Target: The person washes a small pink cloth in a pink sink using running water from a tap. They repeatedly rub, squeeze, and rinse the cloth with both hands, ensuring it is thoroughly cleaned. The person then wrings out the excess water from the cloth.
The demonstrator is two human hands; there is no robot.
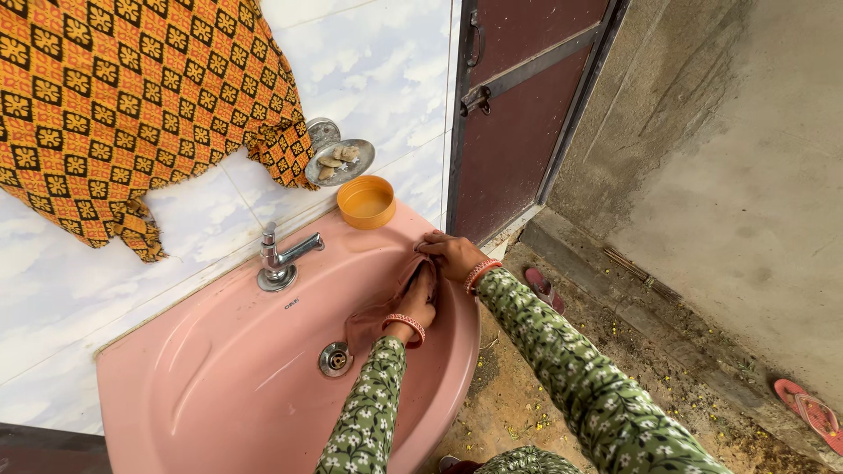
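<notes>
Seen from the head camera, both hands meet at the right side of a pink washbasin (219,386), and the thing between them is a small dusty-pink cloth (379,314). It lies draped over the basin's inner slope, its long axis running from near the drain (335,359) up and to the right toward the rim. The left hand (417,307) sits on the cloth's middle, fingers curled down and closed over a bunch of the fabric, pressing it against the basin wall. The right hand (450,254) is at the upper end, on the rim itself, fingers pinched shut on the cloth's top edge. So the cloth stretches between the two grips: the right hand has the far end, the left hand the middle, and the loose tail hangs down from the left hand toward the drain. The left hand is the nearer one to that free tail. A chrome tap (281,259) stands well apart on the left of the basin's back ledge, an orange plastic bowl (366,202) sits on the ledge just beyond the right hand, and a metal soap dish (338,161) is fixed to the tiled wall under a hanging orange-patterned cloth (132,96).
</notes>
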